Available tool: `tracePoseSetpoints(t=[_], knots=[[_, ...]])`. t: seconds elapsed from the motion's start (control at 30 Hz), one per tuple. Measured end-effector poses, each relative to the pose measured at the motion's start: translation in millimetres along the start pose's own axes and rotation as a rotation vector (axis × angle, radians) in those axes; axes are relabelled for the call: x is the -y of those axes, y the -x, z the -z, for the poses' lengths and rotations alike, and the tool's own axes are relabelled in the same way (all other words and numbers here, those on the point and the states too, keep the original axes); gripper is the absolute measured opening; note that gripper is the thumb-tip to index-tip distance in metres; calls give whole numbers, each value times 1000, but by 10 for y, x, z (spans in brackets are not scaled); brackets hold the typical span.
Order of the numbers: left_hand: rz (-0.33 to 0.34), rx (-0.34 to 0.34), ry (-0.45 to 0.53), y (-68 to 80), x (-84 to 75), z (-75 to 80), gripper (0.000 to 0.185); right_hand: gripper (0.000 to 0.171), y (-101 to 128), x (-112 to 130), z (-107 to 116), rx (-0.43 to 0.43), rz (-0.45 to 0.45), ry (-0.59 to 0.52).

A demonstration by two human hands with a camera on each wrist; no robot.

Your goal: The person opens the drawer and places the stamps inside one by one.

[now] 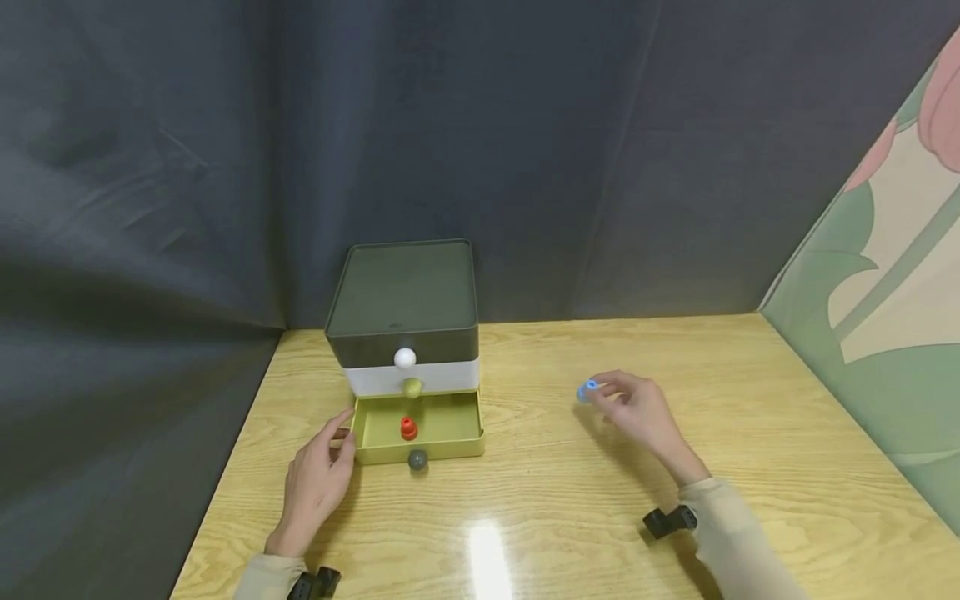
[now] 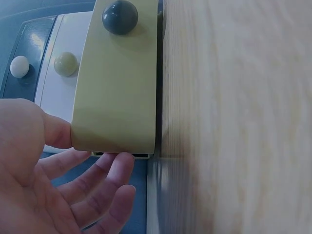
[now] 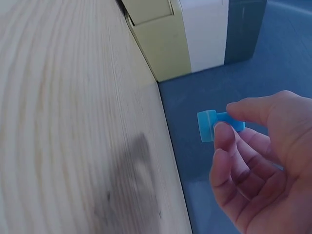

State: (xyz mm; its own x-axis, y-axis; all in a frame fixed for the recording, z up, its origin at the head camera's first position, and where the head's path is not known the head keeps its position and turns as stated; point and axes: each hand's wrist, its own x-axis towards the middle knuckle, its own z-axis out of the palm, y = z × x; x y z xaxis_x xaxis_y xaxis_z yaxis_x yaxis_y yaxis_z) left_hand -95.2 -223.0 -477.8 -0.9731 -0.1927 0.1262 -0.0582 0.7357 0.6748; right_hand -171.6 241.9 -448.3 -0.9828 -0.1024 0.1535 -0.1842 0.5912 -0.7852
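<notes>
My right hand point(image 1: 637, 412) is raised over the table to the right of a small drawer unit point(image 1: 405, 287). Between its thumb and fingers it pinches a small blue plastic piece point(image 3: 207, 126), a wide round end with a narrower stem. The bottom drawer point(image 1: 459, 447), yellow-green with a dark grey knob point(image 1: 417, 459), is pulled out. Inside lies a red piece point(image 1: 408, 428) of similar stepped shape. At the drawer's left side rests my left hand point(image 1: 315, 483); in the left wrist view its thumb touches the front corner, and the other fingers lie loosely along the side.
Above the pulled-out drawer are a white drawer point(image 1: 375, 382) with a yellow-green knob and a dark grey drawer point(image 1: 360, 348) with a white knob, both shut. A dark curtain point(image 1: 540, 167) hangs behind the wooden table point(image 1: 570, 517). Floral fabric point(image 1: 900, 275) borders the right side.
</notes>
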Motion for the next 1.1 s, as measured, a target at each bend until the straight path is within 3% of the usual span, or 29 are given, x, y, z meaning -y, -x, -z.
tracePoseSetpoints(t=[0.67, 1.1], knots=[[31, 20, -16, 4, 8, 9, 54, 28, -54, 389, -504, 99, 99, -37], [34, 10, -27, 14, 0, 23, 58, 18, -111, 832, -863, 161, 135, -98]])
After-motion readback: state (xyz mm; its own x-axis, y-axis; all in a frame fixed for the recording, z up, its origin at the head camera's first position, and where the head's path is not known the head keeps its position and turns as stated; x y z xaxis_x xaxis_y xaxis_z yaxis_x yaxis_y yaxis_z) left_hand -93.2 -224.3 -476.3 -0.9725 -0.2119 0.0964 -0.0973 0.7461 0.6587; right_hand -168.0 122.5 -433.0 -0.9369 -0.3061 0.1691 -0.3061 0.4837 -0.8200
